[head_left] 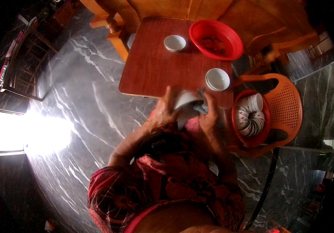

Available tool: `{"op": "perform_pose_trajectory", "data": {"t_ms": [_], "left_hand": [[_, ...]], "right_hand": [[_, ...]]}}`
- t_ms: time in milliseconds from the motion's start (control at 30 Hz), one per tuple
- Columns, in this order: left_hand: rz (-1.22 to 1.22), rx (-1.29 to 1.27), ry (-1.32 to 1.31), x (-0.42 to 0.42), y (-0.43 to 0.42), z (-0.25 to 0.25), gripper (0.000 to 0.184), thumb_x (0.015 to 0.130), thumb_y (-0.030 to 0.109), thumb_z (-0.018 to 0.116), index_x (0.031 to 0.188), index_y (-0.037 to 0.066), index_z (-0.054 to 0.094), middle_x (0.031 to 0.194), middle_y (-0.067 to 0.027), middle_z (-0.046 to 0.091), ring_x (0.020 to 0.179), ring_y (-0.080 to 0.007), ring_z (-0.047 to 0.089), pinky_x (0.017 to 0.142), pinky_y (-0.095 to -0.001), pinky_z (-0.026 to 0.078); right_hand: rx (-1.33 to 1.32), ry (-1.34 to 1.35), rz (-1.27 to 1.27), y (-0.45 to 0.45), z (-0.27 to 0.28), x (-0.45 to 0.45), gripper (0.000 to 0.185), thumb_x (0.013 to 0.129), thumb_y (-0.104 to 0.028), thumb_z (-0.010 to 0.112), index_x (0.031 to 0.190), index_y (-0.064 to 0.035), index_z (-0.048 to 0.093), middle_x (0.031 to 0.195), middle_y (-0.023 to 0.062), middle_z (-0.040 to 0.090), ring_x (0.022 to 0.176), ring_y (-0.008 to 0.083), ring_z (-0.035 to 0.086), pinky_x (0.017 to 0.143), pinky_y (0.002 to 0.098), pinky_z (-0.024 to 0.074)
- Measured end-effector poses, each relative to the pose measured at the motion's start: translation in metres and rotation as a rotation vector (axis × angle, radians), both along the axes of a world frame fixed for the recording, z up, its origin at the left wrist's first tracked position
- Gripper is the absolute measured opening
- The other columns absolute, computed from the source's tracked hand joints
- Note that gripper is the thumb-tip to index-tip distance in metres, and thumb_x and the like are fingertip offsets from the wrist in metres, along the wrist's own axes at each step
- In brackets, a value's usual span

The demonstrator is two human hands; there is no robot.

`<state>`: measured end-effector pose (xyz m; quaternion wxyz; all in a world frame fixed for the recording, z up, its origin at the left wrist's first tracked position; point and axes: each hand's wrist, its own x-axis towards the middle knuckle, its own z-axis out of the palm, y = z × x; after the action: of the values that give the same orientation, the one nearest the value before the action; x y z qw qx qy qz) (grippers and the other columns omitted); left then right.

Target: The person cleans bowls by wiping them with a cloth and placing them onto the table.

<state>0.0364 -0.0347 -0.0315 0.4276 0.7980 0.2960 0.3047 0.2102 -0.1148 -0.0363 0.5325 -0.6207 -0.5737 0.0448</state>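
My left hand (164, 110) grips a white bowl (186, 99) above my lap, close to the table's front edge. The bowl is tilted and partly smeared by motion. In my right hand (210, 115) is a grey-blue cloth (202, 105), closed in the fingers and against the bowl's right side, though blur hides the exact contact. Just beyond my right hand, nested white bowls (218, 79) sit on the red-brown table (155, 66). Farther back on the same table stands another white bowl (174, 42).
A red basin (235, 33) with dark contents, hard to make out, stands at the table's back right. On an orange plastic chair (285, 101) to the right, a red tub (267, 134) holds many stacked patterned bowls. Wooden furniture (159, 8) borders the table's far side.
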Motion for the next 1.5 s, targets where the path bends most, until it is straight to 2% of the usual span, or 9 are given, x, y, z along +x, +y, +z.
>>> {"op": "perform_pose_trajectory", "data": {"t_ms": [300, 533, 600, 733, 833, 900, 1100, 1233, 1500], "left_hand": [[-0.136, -0.196, -0.152, 0.012, 0.000, 0.008, 0.070, 0.080, 0.017, 0.058, 0.135, 0.002, 0.017, 0.121, -0.0232, 0.047, 0.114, -0.0324, 0.046, 0.098, -0.0399, 0.035], [0.020, -0.414, -0.354, 0.014, -0.002, 0.014, 0.080, 0.077, 0.040, 0.063, 0.133, 0.005, 0.018, 0.118, -0.0238, 0.046, 0.110, -0.0312, 0.048, 0.094, -0.0422, 0.037], [-0.030, -0.332, -0.469, 0.014, -0.002, 0.015, 0.066, 0.075, -0.001, 0.052, 0.131, 0.002, 0.017, 0.116, -0.0250, 0.048, 0.108, -0.0298, 0.050, 0.091, -0.0380, 0.040], [0.035, -0.409, -0.504, 0.016, -0.007, 0.007, 0.065, 0.076, 0.002, 0.054, 0.131, 0.003, 0.018, 0.116, -0.0242, 0.048, 0.106, -0.0296, 0.050, 0.090, -0.0375, 0.041], [0.102, -0.345, -0.487, 0.018, -0.009, 0.010, 0.065, 0.078, 0.007, 0.056, 0.131, 0.003, 0.018, 0.114, -0.0237, 0.048, 0.104, -0.0295, 0.051, 0.089, -0.0375, 0.041], [0.140, -0.241, -0.548, 0.021, -0.010, 0.008, 0.066, 0.079, 0.015, 0.058, 0.130, 0.002, 0.018, 0.114, -0.0240, 0.048, 0.103, -0.0297, 0.051, 0.089, -0.0383, 0.042], [0.238, -0.094, -0.357, 0.014, -0.009, -0.001, 0.080, 0.078, 0.042, 0.064, 0.132, 0.002, 0.021, 0.113, -0.0242, 0.049, 0.103, -0.0325, 0.052, 0.087, -0.0394, 0.042], [0.154, 0.142, -0.160, 0.001, -0.002, -0.015, 0.083, 0.078, 0.036, 0.064, 0.135, -0.001, 0.017, 0.118, -0.0254, 0.049, 0.104, -0.0379, 0.051, 0.088, -0.0417, 0.041], [-0.047, 0.078, 0.050, 0.002, -0.004, 0.008, 0.076, 0.071, 0.012, 0.066, 0.132, -0.002, 0.021, 0.115, -0.0270, 0.052, 0.103, -0.0434, 0.052, 0.087, -0.0436, 0.042]], "right_hand": [[0.104, -0.567, 0.322, 0.018, 0.046, 0.004, 0.050, 0.069, 0.008, 0.060, 0.116, -0.0047, 0.048, 0.106, 0.0162, 0.056, 0.088, 0.0334, 0.057, 0.077, 0.0401, 0.0488], [-0.111, -0.048, 0.230, 0.020, 0.018, 0.010, 0.052, 0.067, 0.012, 0.056, 0.115, -0.0053, 0.049, 0.106, 0.0153, 0.058, 0.097, 0.0282, 0.058, 0.080, 0.0357, 0.0476], [-0.126, 0.116, 0.122, 0.015, 0.016, 0.003, 0.047, 0.069, 0.008, 0.060, 0.113, -0.0044, 0.050, 0.102, 0.0149, 0.059, 0.095, 0.0255, 0.059, 0.079, 0.0347, 0.0479], [-0.171, 0.395, 0.073, 0.007, 0.002, -0.009, 0.041, 0.073, 0.001, 0.064, 0.111, -0.0044, 0.051, 0.100, 0.0138, 0.060, 0.095, 0.0231, 0.058, 0.079, 0.0340, 0.0471], [-0.177, 0.577, 0.055, 0.006, -0.010, -0.015, 0.033, 0.076, -0.005, 0.065, 0.107, -0.0035, 0.053, 0.099, 0.0103, 0.060, 0.091, 0.0223, 0.058, 0.079, 0.0327, 0.0467], [-0.267, 1.268, 0.134, 0.007, -0.020, -0.019, 0.033, 0.077, -0.009, 0.067, 0.107, -0.0028, 0.053, 0.097, 0.0084, 0.060, 0.089, 0.0215, 0.057, 0.079, 0.0318, 0.0465], [-0.236, 1.616, 0.279, 0.000, -0.036, -0.034, 0.039, 0.076, -0.015, 0.069, 0.109, -0.0025, 0.054, 0.096, 0.0081, 0.058, 0.091, 0.0196, 0.055, 0.078, 0.0321, 0.0473], [-0.136, 1.466, 0.348, 0.000, -0.027, -0.033, 0.039, 0.076, -0.016, 0.070, 0.109, -0.0031, 0.054, 0.096, 0.0070, 0.058, 0.088, 0.0196, 0.056, 0.077, 0.0320, 0.0478], [-0.097, 0.216, 0.031, -0.010, -0.034, -0.002, 0.050, 0.072, -0.011, 0.072, 0.116, -0.0023, 0.050, 0.107, 0.0161, 0.058, 0.100, 0.0303, 0.057, 0.083, 0.0377, 0.0470]]}}
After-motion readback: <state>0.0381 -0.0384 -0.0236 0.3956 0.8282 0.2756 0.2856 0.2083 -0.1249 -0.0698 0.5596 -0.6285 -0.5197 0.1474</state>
